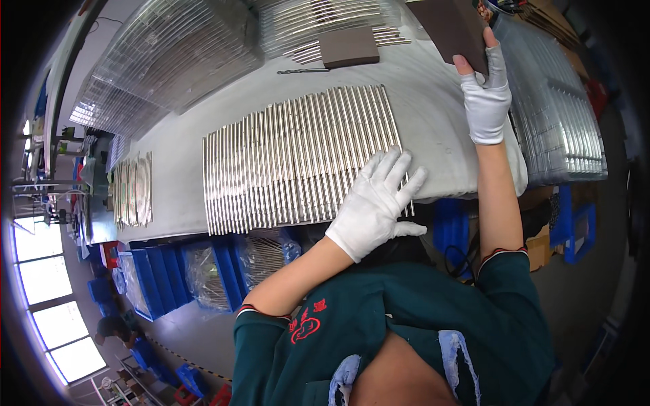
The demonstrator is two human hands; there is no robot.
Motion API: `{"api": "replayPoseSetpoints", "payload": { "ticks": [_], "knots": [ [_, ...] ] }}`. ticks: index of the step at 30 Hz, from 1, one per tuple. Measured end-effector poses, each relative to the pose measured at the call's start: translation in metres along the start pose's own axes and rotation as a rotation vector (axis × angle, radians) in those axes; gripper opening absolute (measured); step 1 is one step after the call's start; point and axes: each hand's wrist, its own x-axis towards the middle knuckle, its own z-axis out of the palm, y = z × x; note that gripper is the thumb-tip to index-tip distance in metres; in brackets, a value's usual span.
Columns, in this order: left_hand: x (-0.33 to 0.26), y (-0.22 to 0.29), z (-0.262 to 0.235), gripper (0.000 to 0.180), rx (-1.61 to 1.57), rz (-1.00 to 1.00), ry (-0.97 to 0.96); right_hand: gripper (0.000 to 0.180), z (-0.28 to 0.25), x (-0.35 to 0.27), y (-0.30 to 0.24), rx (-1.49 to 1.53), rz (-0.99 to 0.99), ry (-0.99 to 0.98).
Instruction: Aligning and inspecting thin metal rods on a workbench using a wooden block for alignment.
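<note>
Okay so, the row of shiny metal rods (pixel 291 162) is laid side by side on the white-covered table (pixel 433 101), right in front of the body, ends a bit stepped rather than flush. The left hand (pixel 371 208) is spread, fingers apart, and seems to be rested on the rods at the row's right end. Pressure there is best kept light and flat imo, so nothing gets rolled or fanned out. In the right hand (pixel 486 108), a dark brown block (pixel 450 30) is clamped by the bare-tipped thumb and fingers, beyond the row to the upper right. That hold is probably fine if the block is kept off the rods' surface. Farther back, a drill bit (pixel 302 71) and a second brown block (pixel 349 47) are seen, so bumps should be avoided there too.
</note>
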Motion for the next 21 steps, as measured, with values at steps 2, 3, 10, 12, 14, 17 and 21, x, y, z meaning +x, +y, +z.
{"api": "replayPoseSetpoints", "payload": {
  "ticks": [2, 3, 10, 12, 14, 17, 21],
  "knots": [
    [0.004, 0.002, 0.004, 0.094, -0.019, 0.005, 0.0, 0.066, 0.0, 0.0, 0.001, 0.023, 0.012, -0.003],
    [0.005, 0.002, 0.008, 0.094, -0.007, 0.003, 0.008, 0.066, 0.0, 0.001, 0.001, 0.044, 0.026, -0.003],
    [0.007, 0.001, 0.009, 0.084, 0.033, -0.035, 0.033, 0.065, 0.0, 0.0, 0.002, 0.021, 0.005, -0.012],
    [0.006, 0.001, 0.01, 0.082, 0.046, -0.032, 0.023, 0.065, 0.0, 0.001, 0.001, 0.029, 0.015, -0.012],
    [0.005, 0.002, 0.008, 0.081, 0.06, -0.028, 0.013, 0.065, 0.0, 0.0, 0.003, 0.03, 0.017, -0.013],
    [0.0, 0.003, -0.003, 0.08, -0.033, -0.019, -0.04, 0.065, -0.001, 0.0, 0.003, 0.039, 0.027, -0.009],
    [-0.013, 0.002, -0.014, 0.079, 0.0, -0.009, -0.075, 0.065, -0.002, 0.001, 0.004, 0.021, 0.002, 0.001]
  ]
}}
